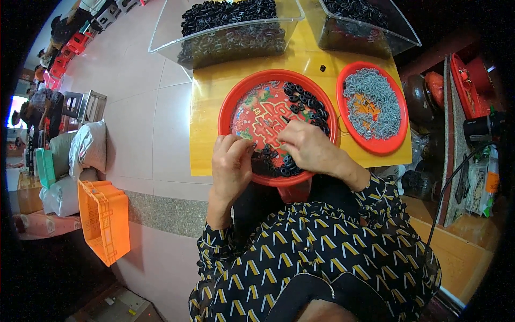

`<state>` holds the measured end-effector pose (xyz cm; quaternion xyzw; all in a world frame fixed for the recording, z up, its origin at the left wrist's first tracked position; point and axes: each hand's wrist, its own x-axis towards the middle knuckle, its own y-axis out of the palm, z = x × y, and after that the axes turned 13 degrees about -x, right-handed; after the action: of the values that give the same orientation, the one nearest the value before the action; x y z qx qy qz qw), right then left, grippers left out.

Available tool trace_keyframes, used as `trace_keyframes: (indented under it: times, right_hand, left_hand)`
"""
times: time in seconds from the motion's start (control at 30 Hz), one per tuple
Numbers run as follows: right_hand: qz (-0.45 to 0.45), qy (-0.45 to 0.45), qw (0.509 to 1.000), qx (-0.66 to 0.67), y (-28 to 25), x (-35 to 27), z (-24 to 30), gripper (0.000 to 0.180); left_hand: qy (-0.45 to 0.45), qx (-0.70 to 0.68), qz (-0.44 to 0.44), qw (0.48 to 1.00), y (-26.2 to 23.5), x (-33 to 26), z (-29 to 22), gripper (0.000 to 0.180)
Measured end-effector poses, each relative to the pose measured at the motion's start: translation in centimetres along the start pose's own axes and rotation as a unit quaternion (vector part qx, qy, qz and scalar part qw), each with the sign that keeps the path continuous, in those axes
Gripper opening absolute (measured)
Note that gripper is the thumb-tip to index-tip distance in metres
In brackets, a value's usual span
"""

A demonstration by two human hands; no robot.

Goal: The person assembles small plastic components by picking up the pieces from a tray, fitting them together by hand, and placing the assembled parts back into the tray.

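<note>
A round red tray [225, 110] with a flower pattern and gold lettering on its base sits before me. Small black ring-shaped parts [319, 114] lie along its right side, and more are heaped at its near edge. My left hand [232, 161] is over the tray's near left rim, thumb and fingertips pinched; what they hold, if anything, is hidden. Above the tray's middle, my right hand [312, 149] is closed, and a small dark piece [286, 119] sticks out from its fingertips. Further right, a red plate [379, 146] carries many small grey metal pieces [372, 102].
Two clear plastic bins [228, 32] [370, 27] full of black parts stand at the far side of the yellow table [206, 107]. One loose black part [323, 68] lies near them. An orange crate [104, 220] and stuffed sacks [88, 147] are on the left; people [40, 110] are beyond.
</note>
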<state>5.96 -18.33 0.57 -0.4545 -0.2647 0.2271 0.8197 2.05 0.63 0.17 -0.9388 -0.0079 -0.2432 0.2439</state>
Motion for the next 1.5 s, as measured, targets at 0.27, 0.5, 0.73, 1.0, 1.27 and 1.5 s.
trace_keyframes:
  times: [0.27, 0.5, 0.73, 1.0, 1.27, 1.5]
  right_hand:
    - [0.013, -0.063, 0.997, -0.03, 1.6, 0.9, 2.0, 0.011]
    - [0.004, -0.071, 0.995, -0.073, 2.2, 0.6, 1.7, 0.013]
    - [-0.089, 0.009, 0.994, 0.059, 0.0, -1.1, 1.1, 0.016]
    - [-0.111, 0.1, 0.981, 0.125, -1.1, -2.5, 0.8, 0.014]
    - [-0.041, 0.187, 0.937, 0.292, -1.2, -3.2, 0.1, 0.011]
    - [-0.004, 0.187, 0.902, 0.39, -1.1, -3.3, -0.3, 0.01]
  left_hand:
    - [-0.055, -0.055, -0.043, 0.996, -0.5, -0.7, -0.1, 0.013]
    - [-0.03, -0.046, -0.024, 0.998, -0.2, 0.3, 0.0, 0.012]
    - [0.025, 0.003, 0.024, 0.999, 1.8, 3.0, 1.1, 0.012]
    - [0.022, 0.141, 0.142, 0.98, 4.9, 5.8, 2.3, 0.011]
    - [0.053, 0.172, 0.162, 0.97, 5.1, 5.4, 2.2, 0.015]
    - [-0.094, -0.15, 0.048, 0.983, 3.3, 3.1, -1.0, 0.012]
